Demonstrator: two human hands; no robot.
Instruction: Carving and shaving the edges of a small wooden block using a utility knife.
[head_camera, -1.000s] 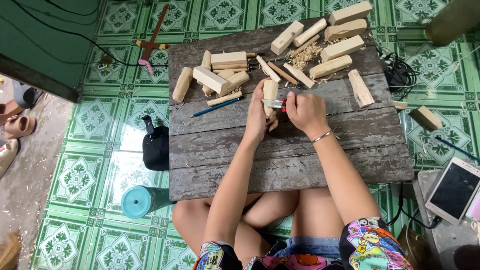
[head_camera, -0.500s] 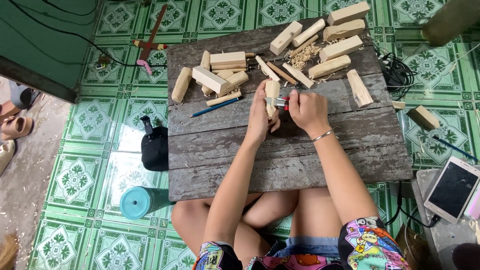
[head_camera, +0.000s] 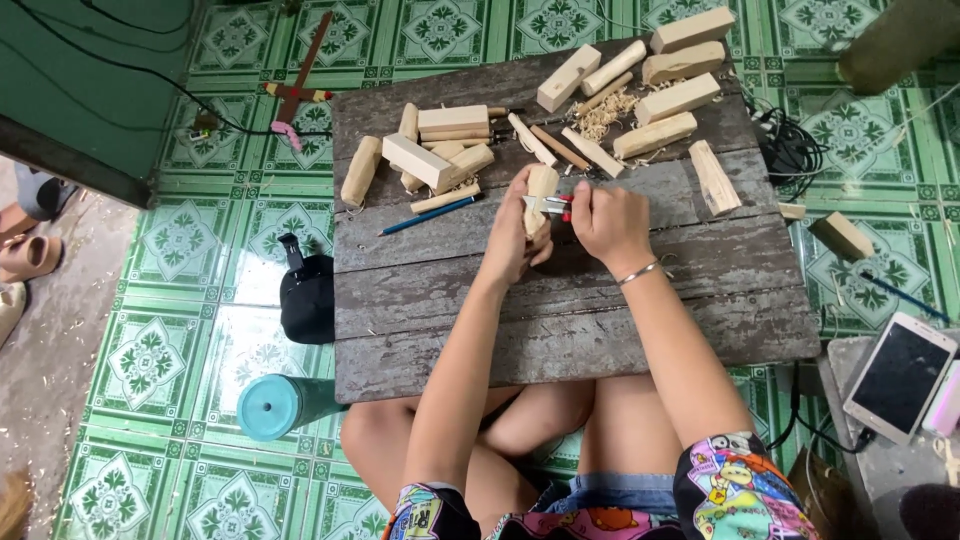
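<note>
Wood block (head_camera: 541, 187), pale and short, stands near the middle of our bench (head_camera: 560, 330), gripped upright in our left hand (head_camera: 512, 240), whose fingers wrap its lower part. Our right hand (head_camera: 605, 222) is closed around a small knife (head_camera: 548, 204) with a red handle, its blade laid across the block's face at about the block's middle. Both hands touch the block or sit just beside it.

From the hands, more cut blocks (head_camera: 680, 98) lie at 1 o'clock near the far bench edge, with a heap of shavings (head_camera: 606, 112) between them. At 10 o'clock a second cluster of blocks (head_camera: 430, 152) lies stacked, and a blue pencil (head_camera: 428, 215) rests at 9 o'clock. One block (head_camera: 715, 178) lies alone at 3 o'clock, close to the right edge.

Toward 6 o'clock the grey boards run bare to the near edge, above our crossed legs; that is the widest open stretch. Off the bench, a teal cup (head_camera: 272, 406) lies on the tiled floor at 8 o'clock, a black bag (head_camera: 306, 298) at 9 o'clock, and a phone (head_camera: 900, 376) at 4 o'clock.
</note>
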